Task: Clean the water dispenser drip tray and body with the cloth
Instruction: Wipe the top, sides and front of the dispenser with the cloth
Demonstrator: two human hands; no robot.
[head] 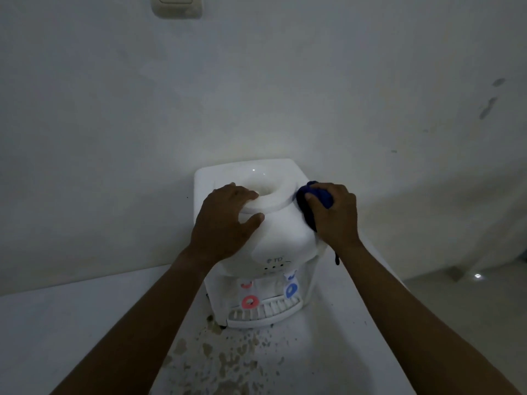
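We look down, in dim light, on a white water dispenser [273,246] standing on a pale counter [71,323] against a wall. At the left, our left hand [228,220] lies spread over the dispenser's top. Its fingers are nearly straight and rest on the raised bottle collar [273,201], with the thumb apart along the shoulder. It grasps nothing and seems placed there to steady the unit against the rubbing. Lower down the front, a red tap [250,302] and a blue tap [291,290] hang above the slatted drip tray [265,312], seated at the foot with neither hand on it. Brownish stains [228,360] fleck the counter before it. At the right, the blue cloth [319,192] is bunched in our right hand [335,215], whose fingers curl tightly round it and press it to the body's upper right shoulder. The dimness leaves us unsure how much cloth meets the plastic. We judge that the body is being wiped and the tray is not yet done.
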